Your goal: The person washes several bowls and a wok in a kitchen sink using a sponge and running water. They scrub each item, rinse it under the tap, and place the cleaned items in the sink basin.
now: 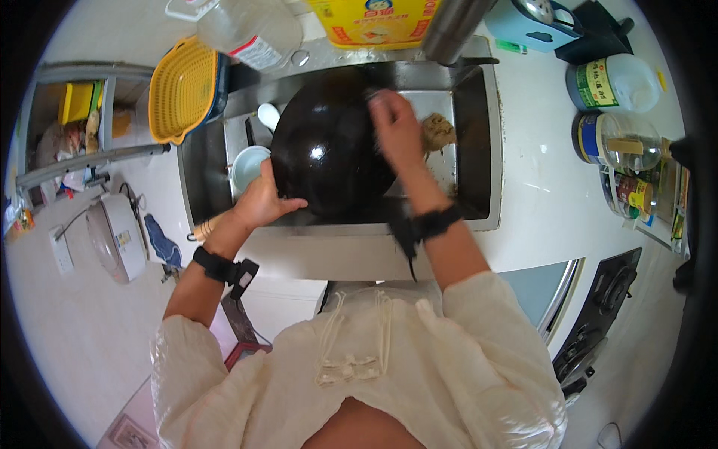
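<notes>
A round black wok (331, 151) is tilted in the steel kitchen sink (495, 146), its dark, wet-looking surface facing up. My left hand (263, 196) grips its lower left edge, thumb on the dark surface. At the upper right, my right hand (395, 123) lies against the wok with fingers curled; something small and greyish shows at the fingertips, too blurred to name. Left of the wok, inside the sink, are a pale blue bowl (247, 166) and a white spoon (268, 116). A brown clump (438, 132) lies on the sink bottom at the right.
A yellow plastic basket (184, 92) stands at the sink's left rim. Behind the sink are a clear plastic jug (247, 31), a yellow container (373, 22) and the metal faucet (454, 31). Jars (614, 84) line the right counter; a gas stove (603, 314) is at lower right.
</notes>
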Motion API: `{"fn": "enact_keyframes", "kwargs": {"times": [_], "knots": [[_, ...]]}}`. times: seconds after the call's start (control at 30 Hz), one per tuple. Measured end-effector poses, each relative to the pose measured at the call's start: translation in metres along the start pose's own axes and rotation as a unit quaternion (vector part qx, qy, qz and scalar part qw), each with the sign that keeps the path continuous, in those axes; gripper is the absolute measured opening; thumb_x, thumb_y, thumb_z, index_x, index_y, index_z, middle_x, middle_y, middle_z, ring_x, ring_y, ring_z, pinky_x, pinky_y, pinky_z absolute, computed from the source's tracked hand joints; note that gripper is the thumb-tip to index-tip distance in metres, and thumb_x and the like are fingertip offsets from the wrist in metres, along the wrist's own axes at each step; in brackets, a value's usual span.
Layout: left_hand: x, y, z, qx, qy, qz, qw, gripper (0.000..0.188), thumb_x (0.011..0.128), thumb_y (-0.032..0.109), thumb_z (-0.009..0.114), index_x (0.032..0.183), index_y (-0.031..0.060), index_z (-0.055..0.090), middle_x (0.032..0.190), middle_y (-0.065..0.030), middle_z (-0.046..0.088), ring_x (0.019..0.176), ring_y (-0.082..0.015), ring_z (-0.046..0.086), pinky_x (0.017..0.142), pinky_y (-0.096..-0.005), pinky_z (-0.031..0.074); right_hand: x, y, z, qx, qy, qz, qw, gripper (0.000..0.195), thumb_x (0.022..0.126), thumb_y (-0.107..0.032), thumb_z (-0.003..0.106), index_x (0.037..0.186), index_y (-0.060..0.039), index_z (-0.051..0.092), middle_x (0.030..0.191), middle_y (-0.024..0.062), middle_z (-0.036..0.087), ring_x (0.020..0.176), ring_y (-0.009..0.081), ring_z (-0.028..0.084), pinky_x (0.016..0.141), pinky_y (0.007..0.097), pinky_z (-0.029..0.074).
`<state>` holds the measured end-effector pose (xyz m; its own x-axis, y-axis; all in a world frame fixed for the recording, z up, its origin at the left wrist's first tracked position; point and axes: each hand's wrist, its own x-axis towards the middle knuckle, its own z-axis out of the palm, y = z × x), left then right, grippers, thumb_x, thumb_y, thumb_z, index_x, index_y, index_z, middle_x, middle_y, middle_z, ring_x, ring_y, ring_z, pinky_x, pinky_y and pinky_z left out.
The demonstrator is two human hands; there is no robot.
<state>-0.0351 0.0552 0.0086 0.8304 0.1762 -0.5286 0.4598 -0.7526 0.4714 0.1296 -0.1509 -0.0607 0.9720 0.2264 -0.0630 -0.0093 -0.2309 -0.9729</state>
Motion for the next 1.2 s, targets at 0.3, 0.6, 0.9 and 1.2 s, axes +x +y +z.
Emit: {"fn": "enact_keyframes", "kwargs": {"times": [0.3, 0.6, 0.9, 1.2], "knots": [[0.000, 0.018, -0.005, 0.099, -0.019, 0.029, 0.995, 0.095, 0.068, 0.036, 0.081, 0.127, -0.0084, 0.022, 0.087, -0.0292, 0.063, 0.085, -0.0469, 0.061, 0.074, -0.0472, 0.050, -0.037, -0.052, 0.021, -0.196, -0.106, -0.369, 0.903, 0.023, 0.077, -0.020, 0.069, 0.099, -0.0113, 0.067, 0.125, 0.0140, 0.052, 0.120, 0.0385, 0.045, 0.102, 0.0443, 0.037], [0.001, 0.046, -0.012, 0.116, -0.047, 0.074, 0.989, 0.081, 0.070, 0.034, 0.079, 0.117, -0.0098, 0.030, 0.083, -0.0276, 0.063, 0.081, -0.0437, 0.063, 0.071, -0.0470, 0.051, 0.022, -0.034, -0.004, -0.167, -0.019, -0.272, 0.948, 0.017, 0.084, -0.020, 0.059, 0.089, -0.0057, 0.067, 0.112, 0.0168, 0.059, 0.109, 0.0401, 0.053, 0.094, 0.0455, 0.044], [-0.003, 0.054, -0.014, 0.125, -0.046, 0.094, 0.987, 0.080, 0.069, 0.035, 0.079, 0.118, -0.0081, 0.033, 0.079, -0.0252, 0.063, 0.079, -0.0448, 0.062, 0.069, -0.0479, 0.050, 0.033, -0.044, -0.028, -0.209, -0.059, -0.172, 0.961, 0.021, 0.087, -0.020, 0.058, 0.098, -0.0043, 0.066, 0.110, 0.0185, 0.061, 0.110, 0.0393, 0.053, 0.098, 0.0471, 0.041], [-0.003, 0.053, -0.019, 0.093, -0.024, 0.097, 0.991, 0.066, 0.069, 0.028, 0.080, 0.105, -0.0073, 0.037, 0.080, -0.0267, 0.063, 0.085, -0.0453, 0.061, 0.073, -0.0478, 0.049, -0.037, -0.062, 0.005, -0.208, -0.104, -0.421, 0.877, 0.023, 0.079, -0.010, 0.062, 0.102, -0.0057, 0.065, 0.119, 0.0166, 0.057, 0.115, 0.0401, 0.051, 0.099, 0.0486, 0.041]]}}
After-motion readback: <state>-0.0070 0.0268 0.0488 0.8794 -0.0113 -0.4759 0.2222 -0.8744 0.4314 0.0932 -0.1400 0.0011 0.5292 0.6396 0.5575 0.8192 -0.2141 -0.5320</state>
